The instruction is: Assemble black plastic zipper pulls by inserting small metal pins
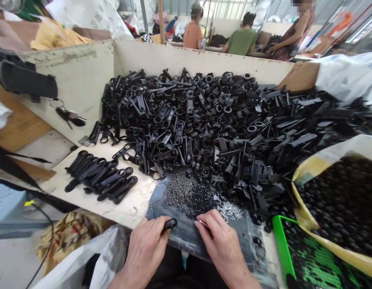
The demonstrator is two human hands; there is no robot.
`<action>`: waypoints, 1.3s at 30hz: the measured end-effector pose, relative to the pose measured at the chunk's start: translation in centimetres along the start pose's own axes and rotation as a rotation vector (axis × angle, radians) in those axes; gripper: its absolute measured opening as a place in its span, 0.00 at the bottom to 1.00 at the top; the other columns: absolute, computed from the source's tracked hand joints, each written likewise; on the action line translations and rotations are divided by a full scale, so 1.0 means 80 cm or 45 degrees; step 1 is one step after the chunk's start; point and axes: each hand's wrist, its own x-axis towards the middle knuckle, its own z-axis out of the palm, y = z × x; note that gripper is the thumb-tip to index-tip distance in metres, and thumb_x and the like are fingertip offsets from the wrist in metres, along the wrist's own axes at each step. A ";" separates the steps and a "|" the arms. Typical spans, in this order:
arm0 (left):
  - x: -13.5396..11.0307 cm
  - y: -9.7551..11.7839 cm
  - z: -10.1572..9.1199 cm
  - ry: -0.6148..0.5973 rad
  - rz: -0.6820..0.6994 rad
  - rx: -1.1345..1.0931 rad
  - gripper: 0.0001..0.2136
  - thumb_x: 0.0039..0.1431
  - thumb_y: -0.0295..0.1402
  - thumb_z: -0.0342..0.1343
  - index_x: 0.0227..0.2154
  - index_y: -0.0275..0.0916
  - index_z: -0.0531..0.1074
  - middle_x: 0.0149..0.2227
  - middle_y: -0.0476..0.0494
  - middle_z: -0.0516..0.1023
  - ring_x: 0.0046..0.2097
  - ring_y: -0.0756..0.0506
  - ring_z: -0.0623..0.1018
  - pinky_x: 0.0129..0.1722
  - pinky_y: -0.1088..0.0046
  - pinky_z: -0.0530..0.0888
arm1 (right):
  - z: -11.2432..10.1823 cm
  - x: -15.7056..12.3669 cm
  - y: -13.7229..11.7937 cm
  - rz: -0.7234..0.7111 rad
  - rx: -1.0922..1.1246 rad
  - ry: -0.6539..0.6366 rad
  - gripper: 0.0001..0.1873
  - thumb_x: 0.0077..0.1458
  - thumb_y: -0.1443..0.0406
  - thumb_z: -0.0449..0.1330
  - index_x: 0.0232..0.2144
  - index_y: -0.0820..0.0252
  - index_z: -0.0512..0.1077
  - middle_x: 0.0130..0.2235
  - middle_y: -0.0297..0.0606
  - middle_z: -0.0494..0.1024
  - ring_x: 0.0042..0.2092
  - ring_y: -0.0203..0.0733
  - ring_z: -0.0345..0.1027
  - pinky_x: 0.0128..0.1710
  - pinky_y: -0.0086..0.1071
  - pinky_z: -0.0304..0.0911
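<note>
Left hand [146, 245]: mine, closed around one black part [170, 224], whose rounded end shows past my thumb and forefinger, above the near part of the mat.
Right hand [219, 237]: mine, thumb and forefinger drawn narrow at the near edge of the black bits [202, 196]; I cannot tell whether a small piece sits in the pinch.
Mat [186, 233]: dark, on the pale worktop [142, 198], under three small heaps that meet: brownish-grey pins [178, 190] to the left, black bits in the middle, silver pins [232, 212] to the right.
Handles [100, 176]: black, laid side by side on the worktop, left of the mat.
Large heap [176, 116]: mixed black pieces, beyond the mat, against the back panel [174, 56].
Sack [302, 174]: yellow-edged, to my right, holding dark balls [348, 196].
Tray [280, 243]: green, just beside the sack, black pieces inside.
Keys [73, 117]: hanging at the left panel [92, 72].
</note>
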 end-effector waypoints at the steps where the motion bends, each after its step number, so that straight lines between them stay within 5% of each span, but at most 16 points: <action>1: 0.001 0.003 -0.002 -0.021 -0.121 -0.098 0.09 0.68 0.34 0.52 0.34 0.42 0.76 0.29 0.48 0.82 0.30 0.44 0.80 0.32 0.70 0.69 | 0.005 0.001 0.001 -0.020 -0.056 0.012 0.22 0.76 0.56 0.45 0.37 0.55 0.75 0.36 0.37 0.77 0.31 0.39 0.76 0.31 0.29 0.66; 5: 0.009 0.021 -0.007 -0.156 -0.662 -0.605 0.18 0.65 0.48 0.55 0.25 0.41 0.70 0.19 0.52 0.72 0.25 0.48 0.73 0.26 0.75 0.66 | 0.012 0.004 0.000 -0.063 -0.083 0.066 0.21 0.76 0.59 0.45 0.38 0.57 0.76 0.34 0.38 0.76 0.31 0.39 0.76 0.30 0.28 0.66; 11: 0.016 0.052 -0.004 -0.416 -0.971 -1.254 0.22 0.58 0.55 0.59 0.33 0.38 0.71 0.15 0.59 0.63 0.17 0.55 0.55 0.18 0.78 0.52 | -0.013 0.011 -0.023 0.146 0.577 0.043 0.10 0.71 0.62 0.57 0.38 0.53 0.78 0.35 0.34 0.78 0.35 0.38 0.74 0.34 0.26 0.67; 16: 0.018 0.065 -0.005 -0.442 -0.991 -1.446 0.25 0.54 0.59 0.63 0.31 0.38 0.70 0.14 0.59 0.63 0.16 0.56 0.53 0.17 0.79 0.49 | -0.025 0.011 -0.037 0.090 0.808 -0.037 0.08 0.68 0.64 0.59 0.39 0.52 0.80 0.35 0.34 0.78 0.36 0.38 0.74 0.36 0.26 0.67; 33: 0.011 0.066 -0.004 -0.476 -1.004 -1.551 0.21 0.56 0.52 0.64 0.31 0.38 0.70 0.14 0.61 0.61 0.16 0.57 0.52 0.16 0.79 0.48 | -0.028 0.001 -0.029 0.050 0.808 -0.141 0.09 0.69 0.64 0.59 0.39 0.52 0.81 0.34 0.35 0.78 0.35 0.40 0.73 0.33 0.29 0.67; 39: 0.017 0.074 -0.004 -0.482 -1.086 -1.628 0.18 0.52 0.48 0.67 0.30 0.37 0.71 0.14 0.62 0.59 0.17 0.57 0.51 0.17 0.78 0.46 | -0.023 -0.006 -0.030 0.167 0.858 0.010 0.07 0.65 0.62 0.64 0.33 0.53 0.80 0.29 0.32 0.75 0.27 0.37 0.68 0.26 0.26 0.64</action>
